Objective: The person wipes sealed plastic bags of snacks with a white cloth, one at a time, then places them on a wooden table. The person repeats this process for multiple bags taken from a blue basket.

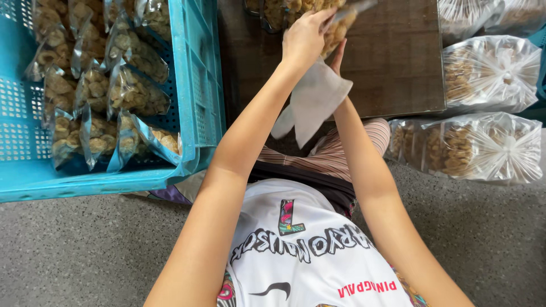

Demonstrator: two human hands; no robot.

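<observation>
While both hands grip one snack bag, one white cloth hangs

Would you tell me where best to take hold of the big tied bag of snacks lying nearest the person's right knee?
Grip the tied bag at its gathered knot, coming from above: the plastic bunches there into a firm neck, probably sparing the brittle snacks.

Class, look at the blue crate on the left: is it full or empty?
Partly full. Clear packets of snacks are stacked inside the blue crate, yet bare perforated floor shows at its left.
</observation>
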